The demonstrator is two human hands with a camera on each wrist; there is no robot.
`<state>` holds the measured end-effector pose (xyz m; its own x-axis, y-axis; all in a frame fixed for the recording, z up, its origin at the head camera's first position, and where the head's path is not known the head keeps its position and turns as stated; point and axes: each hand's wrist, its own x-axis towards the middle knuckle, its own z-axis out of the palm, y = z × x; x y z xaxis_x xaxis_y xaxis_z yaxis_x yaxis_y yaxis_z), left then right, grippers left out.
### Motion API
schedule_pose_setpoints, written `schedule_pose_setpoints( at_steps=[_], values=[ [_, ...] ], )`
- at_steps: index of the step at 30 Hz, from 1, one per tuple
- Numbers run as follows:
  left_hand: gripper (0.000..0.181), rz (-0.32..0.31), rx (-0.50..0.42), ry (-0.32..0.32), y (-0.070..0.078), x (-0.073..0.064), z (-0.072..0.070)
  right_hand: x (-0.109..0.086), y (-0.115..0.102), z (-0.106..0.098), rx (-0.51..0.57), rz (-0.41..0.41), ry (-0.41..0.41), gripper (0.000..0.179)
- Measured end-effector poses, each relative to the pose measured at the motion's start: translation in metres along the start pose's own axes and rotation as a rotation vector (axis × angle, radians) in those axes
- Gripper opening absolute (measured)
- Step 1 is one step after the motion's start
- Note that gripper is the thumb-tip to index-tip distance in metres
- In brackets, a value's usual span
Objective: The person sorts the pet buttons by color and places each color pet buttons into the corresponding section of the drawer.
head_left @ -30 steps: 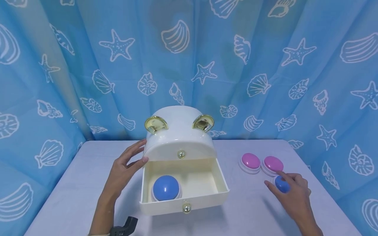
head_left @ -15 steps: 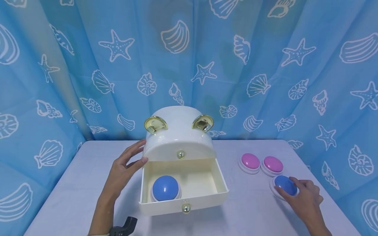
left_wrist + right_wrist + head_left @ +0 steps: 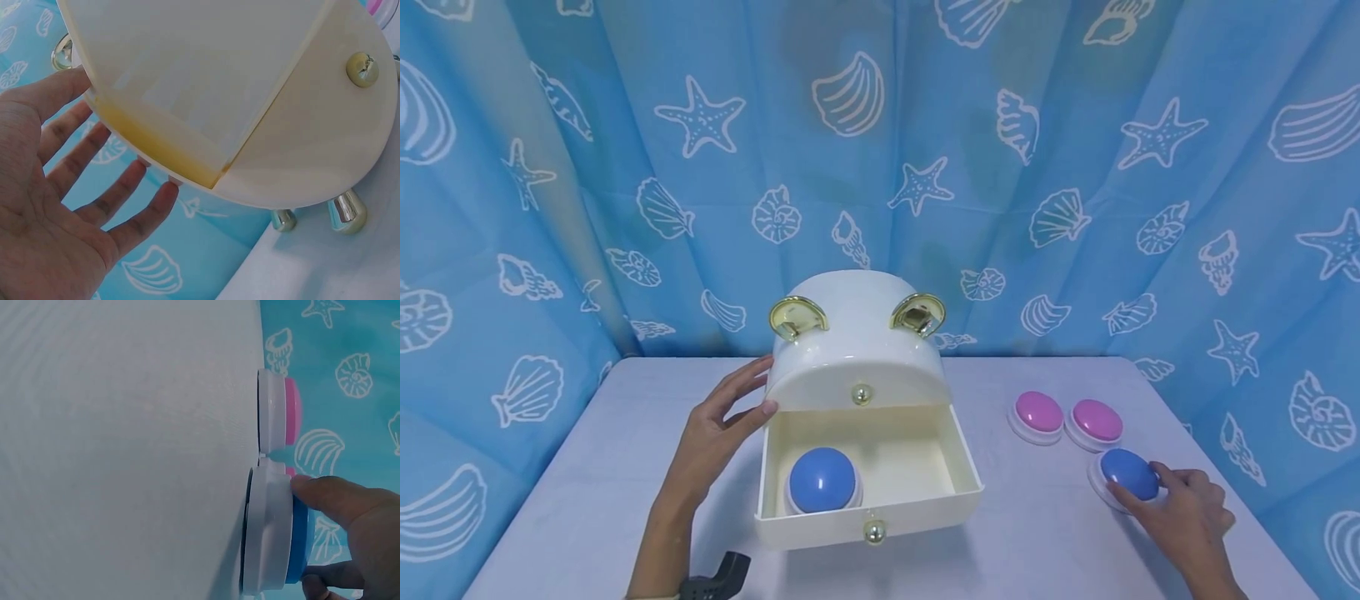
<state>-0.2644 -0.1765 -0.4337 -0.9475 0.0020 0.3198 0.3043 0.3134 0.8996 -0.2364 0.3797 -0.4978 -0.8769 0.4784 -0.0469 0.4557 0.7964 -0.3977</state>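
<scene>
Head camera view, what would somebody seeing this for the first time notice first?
Probably the white box with gold ears in the middle, its lower drawer open and a blue-domed piece at the drawer's left. Next, to the box's right on the table, two pink-domed pieces and another blue one, which the right hand holds with its fingers. Behind everything hangs a blue seashell-print curtain.

The head camera is looking forward and down from high up at the box [image 3: 859,365], curtain [image 3: 891,158] and table [image 3: 1037,537]. The left wrist camera is tilting, looking closely at the same box. The right wrist camera is looking low along the table, turned sideways, sharing the right hand [image 3: 1192,515] with the head view.
</scene>
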Motion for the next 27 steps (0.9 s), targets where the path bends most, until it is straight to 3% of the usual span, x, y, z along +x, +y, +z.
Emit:
schedule_pose_setpoints(
  at_steps=[7, 18, 27],
  values=[
    [0.057, -0.038, -0.002, -0.014, -0.002, -0.002, 0.001, -0.001, 0.008, 0.004, -0.029, 0.036, -0.034, 0.104],
    [0.057, -0.029, -0.002, -0.010, -0.005, -0.003, 0.000, -0.012, -0.001, 0.001, 0.099, 0.139, -0.006, 0.105],
    [0.056, 0.010, 0.008, 0.000, -0.002, 0.000, 0.000, -0.045, -0.037, -0.026, 0.134, -0.018, 0.030, 0.108]
  ],
)
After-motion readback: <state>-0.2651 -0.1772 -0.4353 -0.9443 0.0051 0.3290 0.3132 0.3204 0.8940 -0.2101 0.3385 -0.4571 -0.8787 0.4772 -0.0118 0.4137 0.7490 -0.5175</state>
